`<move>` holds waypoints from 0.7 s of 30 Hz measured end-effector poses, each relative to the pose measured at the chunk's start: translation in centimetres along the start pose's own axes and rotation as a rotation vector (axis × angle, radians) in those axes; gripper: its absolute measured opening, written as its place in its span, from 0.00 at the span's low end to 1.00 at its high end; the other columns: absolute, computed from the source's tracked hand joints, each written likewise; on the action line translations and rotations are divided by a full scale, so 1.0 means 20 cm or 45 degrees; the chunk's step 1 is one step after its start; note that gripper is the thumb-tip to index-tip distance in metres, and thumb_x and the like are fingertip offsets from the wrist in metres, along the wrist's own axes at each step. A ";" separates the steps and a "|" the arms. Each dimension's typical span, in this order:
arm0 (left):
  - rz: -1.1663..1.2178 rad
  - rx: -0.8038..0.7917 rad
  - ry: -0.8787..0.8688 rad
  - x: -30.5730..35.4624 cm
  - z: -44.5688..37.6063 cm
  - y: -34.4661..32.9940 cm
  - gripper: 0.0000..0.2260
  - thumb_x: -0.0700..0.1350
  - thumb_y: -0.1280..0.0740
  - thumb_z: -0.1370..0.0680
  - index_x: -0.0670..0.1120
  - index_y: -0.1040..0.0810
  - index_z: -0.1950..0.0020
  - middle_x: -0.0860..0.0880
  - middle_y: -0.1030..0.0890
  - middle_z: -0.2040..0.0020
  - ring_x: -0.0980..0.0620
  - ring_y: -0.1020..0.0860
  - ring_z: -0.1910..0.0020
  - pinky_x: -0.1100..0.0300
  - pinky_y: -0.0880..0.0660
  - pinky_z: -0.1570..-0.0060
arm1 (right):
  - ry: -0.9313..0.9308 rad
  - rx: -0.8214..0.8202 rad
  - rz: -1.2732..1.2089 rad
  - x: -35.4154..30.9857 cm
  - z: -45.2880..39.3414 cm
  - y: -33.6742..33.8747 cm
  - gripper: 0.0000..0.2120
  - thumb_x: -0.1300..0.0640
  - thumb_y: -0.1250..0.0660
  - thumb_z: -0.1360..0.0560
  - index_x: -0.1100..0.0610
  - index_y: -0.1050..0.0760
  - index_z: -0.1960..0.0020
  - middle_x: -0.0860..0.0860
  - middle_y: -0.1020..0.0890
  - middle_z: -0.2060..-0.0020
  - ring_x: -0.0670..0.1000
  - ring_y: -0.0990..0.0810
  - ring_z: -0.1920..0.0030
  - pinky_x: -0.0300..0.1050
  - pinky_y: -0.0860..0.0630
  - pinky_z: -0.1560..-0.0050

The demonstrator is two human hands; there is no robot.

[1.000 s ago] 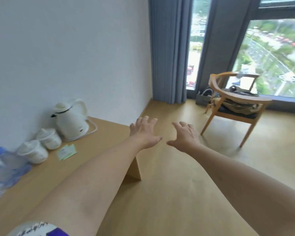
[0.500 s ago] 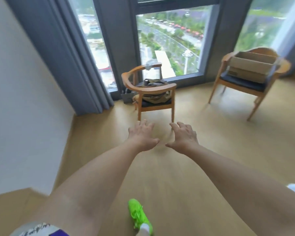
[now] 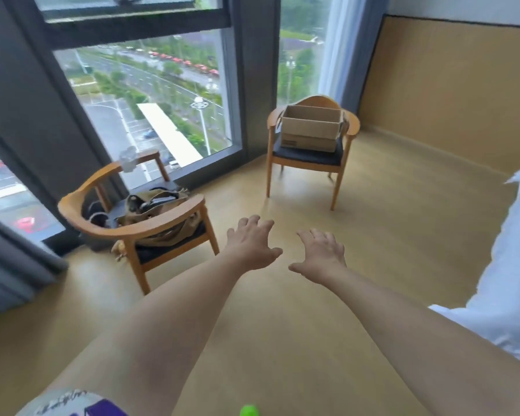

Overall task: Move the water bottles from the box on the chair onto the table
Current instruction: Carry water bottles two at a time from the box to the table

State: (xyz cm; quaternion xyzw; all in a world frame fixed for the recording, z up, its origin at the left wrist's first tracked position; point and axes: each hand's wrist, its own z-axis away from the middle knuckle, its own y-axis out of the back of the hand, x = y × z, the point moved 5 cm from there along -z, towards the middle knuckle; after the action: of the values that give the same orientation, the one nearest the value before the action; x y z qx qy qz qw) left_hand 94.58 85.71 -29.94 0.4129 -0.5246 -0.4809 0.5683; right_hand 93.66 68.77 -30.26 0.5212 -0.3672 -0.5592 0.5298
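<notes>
Wooden floor [image 3: 388, 235], left hand [image 3: 252, 244] and right hand [image 3: 320, 255] outstretched, fingers spread, holding nothing

Setting: high-rise hotel-type room; floor-to-ceiling window [image 3: 150, 121] overlooking roads and a car park far below; grey curtain [image 3: 9, 265] at left; light wood floor [image 3: 388, 220]; wood wall panel [image 3: 451, 85]; two matching wooden armchairs, one [image 3: 312, 157] bearing a cardboard box [image 3: 311, 129], the other [image 3: 132, 223] a tan bag [image 3: 159, 211].

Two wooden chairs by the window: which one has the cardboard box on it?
The farther chair, by the wood-panelled wall, carries the open cardboard box on its seat. The nearer chair, left of both hands, holds a tan bag instead.
</notes>
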 end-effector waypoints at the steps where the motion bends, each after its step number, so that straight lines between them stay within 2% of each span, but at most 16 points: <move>1: -0.021 -0.005 -0.023 -0.01 -0.10 0.02 0.35 0.66 0.35 0.27 0.57 0.38 0.23 0.46 0.38 0.21 0.42 0.40 0.24 0.38 0.35 0.33 | -0.029 0.008 -0.007 0.01 -0.08 0.02 0.39 0.37 0.29 0.29 0.44 0.40 0.23 0.50 0.35 0.26 0.56 0.38 0.28 0.54 0.36 0.33; 9: -0.056 -0.112 -0.113 -0.03 -0.80 -0.03 0.35 0.66 0.34 0.26 0.57 0.38 0.22 0.46 0.39 0.21 0.41 0.40 0.23 0.37 0.34 0.31 | -0.223 0.027 -0.129 0.18 -0.68 0.07 0.42 0.35 0.28 0.31 0.43 0.41 0.22 0.50 0.37 0.24 0.57 0.39 0.26 0.55 0.38 0.32; 16: -0.102 -0.102 -0.162 0.02 -1.55 -0.08 0.34 0.65 0.34 0.26 0.56 0.37 0.23 0.46 0.38 0.21 0.41 0.40 0.24 0.36 0.35 0.31 | -0.255 0.033 -0.218 0.35 -1.42 0.08 0.43 0.36 0.27 0.30 0.45 0.41 0.22 0.50 0.37 0.23 0.56 0.39 0.25 0.54 0.37 0.31; 21: -0.164 -0.091 -0.150 0.08 -2.15 0.06 0.31 0.64 0.34 0.26 0.57 0.34 0.25 0.45 0.36 0.23 0.41 0.37 0.26 0.39 0.34 0.34 | -0.215 0.037 -0.271 0.48 -1.98 0.29 0.42 0.37 0.26 0.30 0.45 0.41 0.22 0.50 0.36 0.23 0.56 0.39 0.25 0.56 0.35 0.30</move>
State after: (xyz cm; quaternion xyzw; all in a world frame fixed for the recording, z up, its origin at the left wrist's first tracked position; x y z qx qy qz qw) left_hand 137.33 82.87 -33.07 0.3961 -0.5121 -0.5583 0.5188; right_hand 134.35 63.95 -33.95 0.5161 -0.3612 -0.6488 0.4270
